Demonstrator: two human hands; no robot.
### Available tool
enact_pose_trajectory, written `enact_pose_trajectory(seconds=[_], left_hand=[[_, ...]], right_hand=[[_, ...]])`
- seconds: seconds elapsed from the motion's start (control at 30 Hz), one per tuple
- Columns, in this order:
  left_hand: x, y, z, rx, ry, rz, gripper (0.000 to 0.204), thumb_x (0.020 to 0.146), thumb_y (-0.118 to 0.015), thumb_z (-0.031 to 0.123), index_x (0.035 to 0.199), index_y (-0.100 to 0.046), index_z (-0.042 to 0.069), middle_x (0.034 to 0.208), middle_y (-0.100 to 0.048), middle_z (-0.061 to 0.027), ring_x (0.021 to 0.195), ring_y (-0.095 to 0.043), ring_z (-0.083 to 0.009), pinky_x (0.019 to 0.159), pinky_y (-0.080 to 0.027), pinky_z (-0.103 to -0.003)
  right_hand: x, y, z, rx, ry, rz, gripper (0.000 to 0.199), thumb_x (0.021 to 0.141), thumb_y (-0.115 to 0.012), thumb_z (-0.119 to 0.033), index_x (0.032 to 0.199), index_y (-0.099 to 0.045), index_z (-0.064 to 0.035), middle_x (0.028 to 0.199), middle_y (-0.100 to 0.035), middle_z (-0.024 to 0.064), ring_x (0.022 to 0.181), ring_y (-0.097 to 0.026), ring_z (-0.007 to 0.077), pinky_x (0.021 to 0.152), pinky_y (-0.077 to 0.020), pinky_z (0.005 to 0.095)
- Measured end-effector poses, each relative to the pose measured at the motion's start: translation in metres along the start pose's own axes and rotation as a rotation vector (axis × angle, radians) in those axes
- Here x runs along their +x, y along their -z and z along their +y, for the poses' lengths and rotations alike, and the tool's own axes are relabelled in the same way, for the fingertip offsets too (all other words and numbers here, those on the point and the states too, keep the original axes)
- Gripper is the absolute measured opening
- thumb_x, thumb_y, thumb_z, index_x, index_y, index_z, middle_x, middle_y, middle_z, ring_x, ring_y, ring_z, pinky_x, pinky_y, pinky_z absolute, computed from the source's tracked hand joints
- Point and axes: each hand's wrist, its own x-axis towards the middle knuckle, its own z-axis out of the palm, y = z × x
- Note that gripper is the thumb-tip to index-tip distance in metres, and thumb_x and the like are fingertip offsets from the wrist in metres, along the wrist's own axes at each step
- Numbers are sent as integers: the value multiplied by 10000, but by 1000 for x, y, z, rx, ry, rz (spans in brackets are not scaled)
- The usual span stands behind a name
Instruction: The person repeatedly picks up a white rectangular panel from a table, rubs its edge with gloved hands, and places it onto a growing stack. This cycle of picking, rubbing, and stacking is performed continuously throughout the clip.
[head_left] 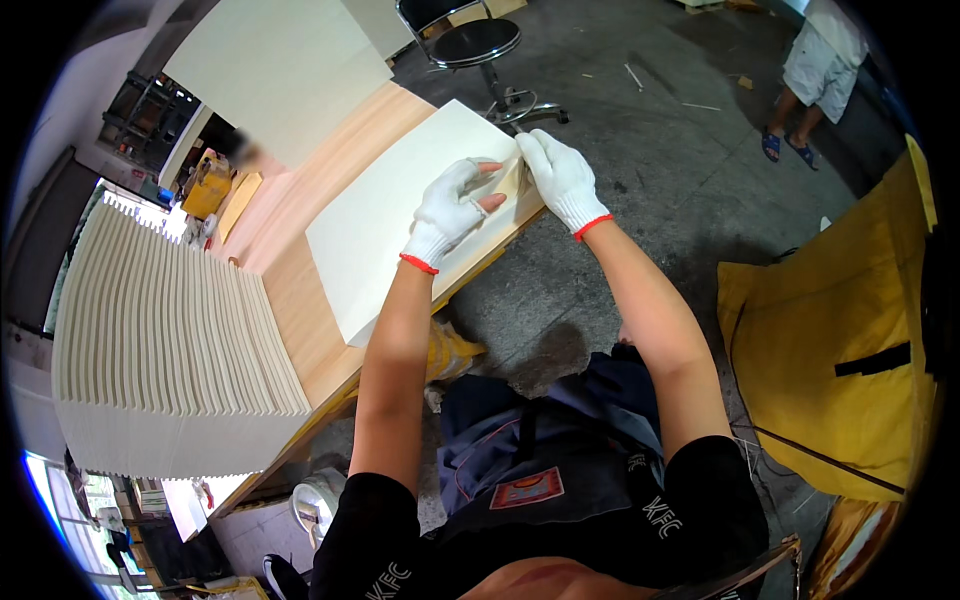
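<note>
A thick white rectangular panel (385, 215) lies on the wood-coloured tabletop before me, near its right edge. Both hands wear white knit gloves with red cuffs. My left hand (452, 208) is over the panel's right part, its bare thumb and a bare finger spread apart toward the panel's edge. At the far right corner, my right hand (563, 178) has its fingers close together around the panel's edge; its thumb is hidden. Between the hands, a pale beige edge face shows on the panel, partly shaded.
Many white-edged panels (170, 330) stand in a fanned row at left. Farther back are a large white board (285, 75), a yellow box (207, 185) and a black stool (477, 43). Yellow cloth (825, 350) hangs at right. A person (822, 65) stands far right. A bucket (316, 505) is below.
</note>
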Motion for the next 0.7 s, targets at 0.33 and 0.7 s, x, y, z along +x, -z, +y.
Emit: enact_pose_trajectory(seconds=[0.33, 0.7], left_hand=[[-3, 1, 5, -2, 42, 120, 375, 904, -690, 117, 1274, -649, 71, 1093, -682, -100, 1012, -616, -163, 925, -472, -287], [-5, -4, 10, 62, 17, 50, 419, 877, -748, 163, 1273, -652, 67, 1166, -690, -109, 1009, -651, -178, 929, -500, -308]], right_hand=[[-3, 5, -6, -70, -42, -68, 496, 1006, -365, -532, 1028, -642, -120, 943, -687, 223, 914, -651, 435, 805, -487, 515], [-2, -3, 3, -91, 25, 12, 459, 1005, -368, -503, 1082, -635, -137, 967, -698, 194, 932, -647, 430, 825, -494, 514]])
